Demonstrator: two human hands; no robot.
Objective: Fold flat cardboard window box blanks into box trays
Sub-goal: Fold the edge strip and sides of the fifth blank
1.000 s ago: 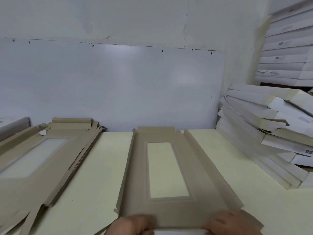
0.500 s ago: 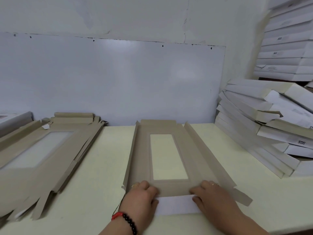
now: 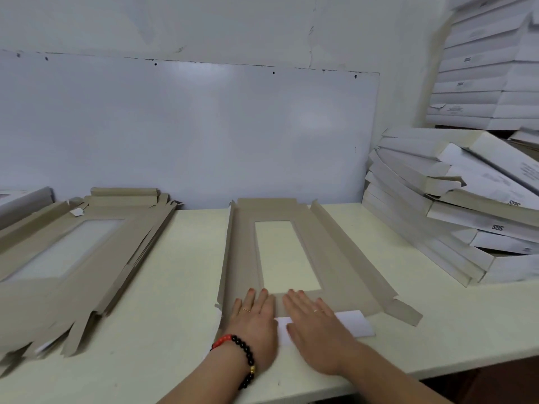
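Observation:
A grey-brown cardboard window box blank [image 3: 335, 258] lies flat on the pale table [image 3: 186, 272], its long side flaps raised a little and a rectangular window in the middle. Its near end flap [image 3: 357, 323] is folded over and shows its white side. My left hand [image 3: 253, 325], wearing a red and black bead bracelet, presses flat on the blank's near end with straight fingers. My right hand [image 3: 315, 330] lies flat beside it, pressing on the folded white flap.
A stack of unfolded blanks [image 3: 73, 258] spreads over the table's left side. Folded white boxes [image 3: 466, 211] are piled at the right, more stacked higher behind. A white board [image 3: 186, 132] leans on the wall at the back.
Both hands have gone from gripping the near end flap to lying flat and close together on it. The view has tilted down.

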